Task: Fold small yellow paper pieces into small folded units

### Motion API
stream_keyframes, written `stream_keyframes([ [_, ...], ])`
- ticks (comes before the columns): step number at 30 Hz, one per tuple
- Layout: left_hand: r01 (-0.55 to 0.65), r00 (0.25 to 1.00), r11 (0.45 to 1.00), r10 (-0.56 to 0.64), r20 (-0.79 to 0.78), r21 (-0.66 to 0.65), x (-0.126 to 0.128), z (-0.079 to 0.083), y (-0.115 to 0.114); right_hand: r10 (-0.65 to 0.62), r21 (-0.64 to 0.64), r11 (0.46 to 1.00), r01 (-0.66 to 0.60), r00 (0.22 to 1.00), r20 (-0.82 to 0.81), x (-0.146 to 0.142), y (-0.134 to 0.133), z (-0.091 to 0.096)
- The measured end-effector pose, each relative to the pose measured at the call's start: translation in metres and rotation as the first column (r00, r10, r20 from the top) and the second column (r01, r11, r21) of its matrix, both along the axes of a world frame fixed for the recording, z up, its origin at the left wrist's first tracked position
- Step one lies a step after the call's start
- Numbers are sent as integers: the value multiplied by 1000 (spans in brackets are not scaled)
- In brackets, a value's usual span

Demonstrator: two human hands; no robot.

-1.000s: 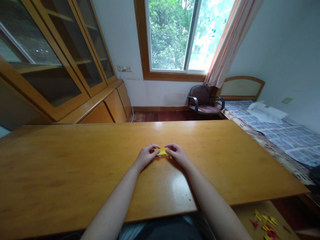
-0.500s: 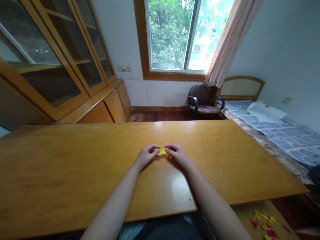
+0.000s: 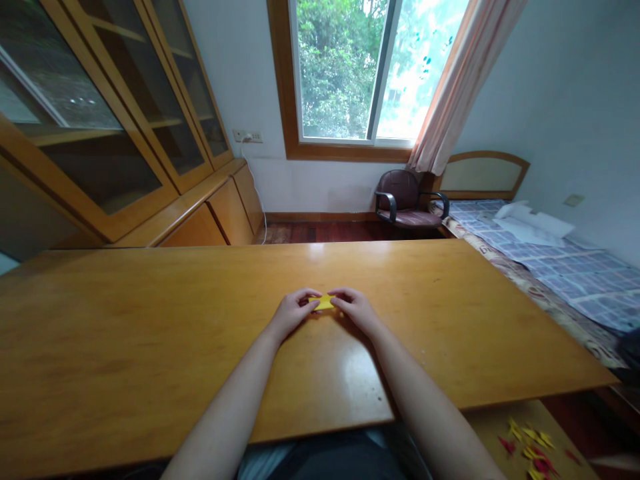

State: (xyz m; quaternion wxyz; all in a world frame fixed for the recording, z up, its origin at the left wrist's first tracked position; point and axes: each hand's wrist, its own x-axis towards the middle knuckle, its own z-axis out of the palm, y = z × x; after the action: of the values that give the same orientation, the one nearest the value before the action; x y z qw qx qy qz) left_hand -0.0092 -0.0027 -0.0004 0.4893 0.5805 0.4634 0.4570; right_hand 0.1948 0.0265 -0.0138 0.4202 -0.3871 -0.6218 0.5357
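Left hand (image 3: pixel 293 310) and right hand (image 3: pixel 356 306) pinch a yellow paper strip (image 3: pixel 325 303) over the brown wooden counter (image 3: pixel 150 327), inside its edges.

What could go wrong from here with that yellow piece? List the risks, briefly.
1. The small yellow piece is held between the left hand and the right hand; if it is thin, an uneven pull might bend or tear it.
2. The fingers cover its ends, so a slip there could be hard to spot.
3. Loose red and yellow pieces lie on a lower surface beside the right forearm; a bump could scatter them.
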Motion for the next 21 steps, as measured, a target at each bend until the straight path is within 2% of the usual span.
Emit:
stream_keyframes([
  [18, 19, 999, 999, -17, -52, 40, 1, 4, -3, 1, -47, 999, -1, 1000, 14, -2, -1, 6],
  [21, 29, 991, 996, -18, -131, 79, 1, 5, -2, 3, -56, 998, -2, 1000, 15, -1, -1, 6],
])
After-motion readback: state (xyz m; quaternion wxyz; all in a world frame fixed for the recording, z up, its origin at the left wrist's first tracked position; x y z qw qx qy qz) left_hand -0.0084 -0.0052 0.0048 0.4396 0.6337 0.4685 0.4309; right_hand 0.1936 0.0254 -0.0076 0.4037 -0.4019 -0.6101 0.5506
